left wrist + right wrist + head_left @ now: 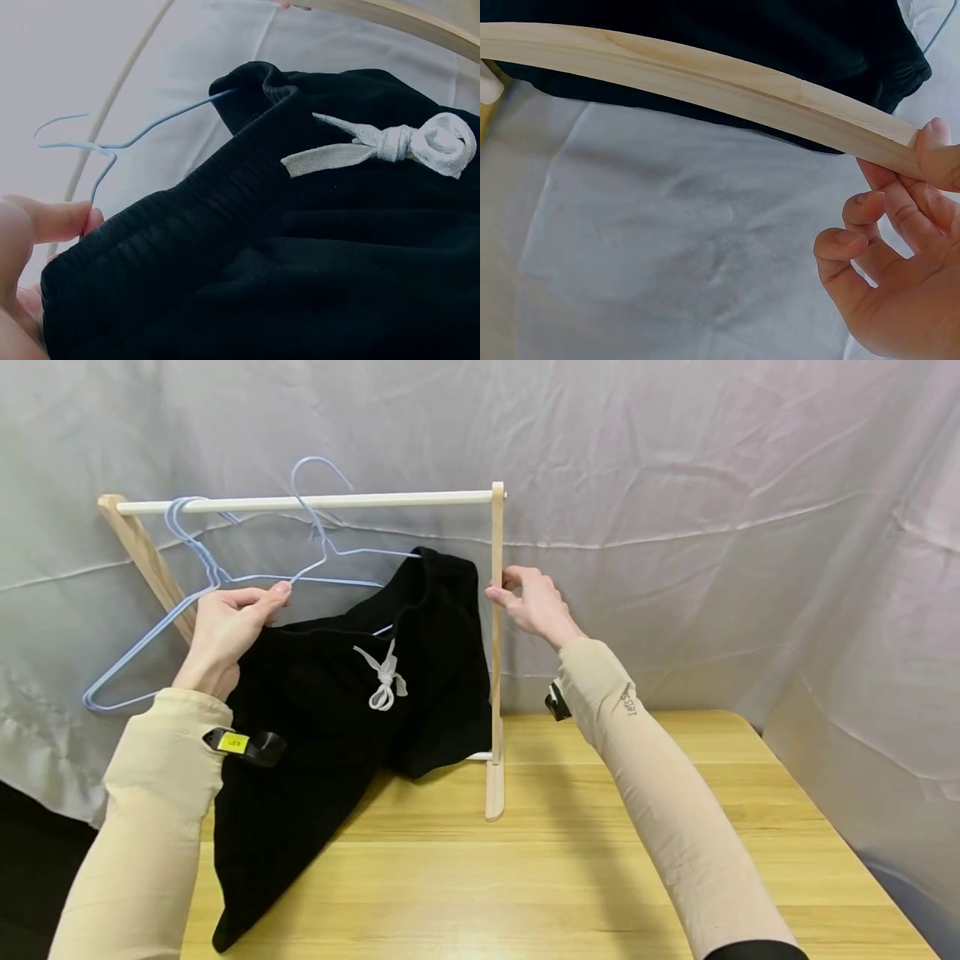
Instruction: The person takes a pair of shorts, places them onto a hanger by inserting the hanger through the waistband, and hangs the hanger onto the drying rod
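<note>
My left hand pinches the sloping shoulder of a light blue wire hanger between thumb and finger, beside the waistband of black shorts. The shorts hang from this hanger, tilted, with a white drawstring bow at the front. The hanger's hook rises above the white rail of a small clothes rack; whether it rests on the rail I cannot tell. With thumb and fingers, my right hand grips the rack's right wooden post. Its other fingers curl loosely in the right wrist view.
More blue hangers hang at the rail's left end, near the left wooden post. The rack stands on a wood-grain table, whose right edge slopes away. Grey cloth covers the wall behind.
</note>
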Motion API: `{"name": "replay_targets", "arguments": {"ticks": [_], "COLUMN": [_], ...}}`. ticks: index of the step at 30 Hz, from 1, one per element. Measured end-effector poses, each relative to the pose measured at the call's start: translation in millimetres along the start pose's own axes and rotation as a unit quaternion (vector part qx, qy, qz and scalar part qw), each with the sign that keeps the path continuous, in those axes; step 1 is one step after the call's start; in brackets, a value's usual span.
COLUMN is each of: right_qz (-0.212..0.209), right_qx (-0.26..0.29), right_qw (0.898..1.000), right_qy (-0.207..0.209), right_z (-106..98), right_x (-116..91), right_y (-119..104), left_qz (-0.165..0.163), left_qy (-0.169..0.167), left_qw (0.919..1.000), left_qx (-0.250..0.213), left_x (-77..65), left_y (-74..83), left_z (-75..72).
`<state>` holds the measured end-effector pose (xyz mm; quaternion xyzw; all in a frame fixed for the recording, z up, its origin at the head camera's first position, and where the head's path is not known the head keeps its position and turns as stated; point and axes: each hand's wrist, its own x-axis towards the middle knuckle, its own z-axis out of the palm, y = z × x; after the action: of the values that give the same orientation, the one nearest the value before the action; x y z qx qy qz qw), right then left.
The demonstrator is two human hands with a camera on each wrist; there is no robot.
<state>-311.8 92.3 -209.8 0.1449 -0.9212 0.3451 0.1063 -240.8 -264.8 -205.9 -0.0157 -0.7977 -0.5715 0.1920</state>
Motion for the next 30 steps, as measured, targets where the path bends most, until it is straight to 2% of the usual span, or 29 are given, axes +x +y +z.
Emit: {"name": "replay_targets", "arguments": {"ticks": [15,30], "right_qz": [-0.003,-0.006], "right_qx": [0.004,0.007], "right_qw": [1.000,1.000], "right_qy": [0.007,0.011], "right_z": [0,1], "right_x": [0,0], "right_y": [0,-1], "left_qz": [-0.014,-0.012], "left_qy": [-0.012,-0.024], "left_qw": [0.9996,0.9989], "left_qx": [0.023,0.038], "left_x": [1.7,1.5], "left_y": [-12.9,-19.5], "left_z": [6.1,7.8]}}
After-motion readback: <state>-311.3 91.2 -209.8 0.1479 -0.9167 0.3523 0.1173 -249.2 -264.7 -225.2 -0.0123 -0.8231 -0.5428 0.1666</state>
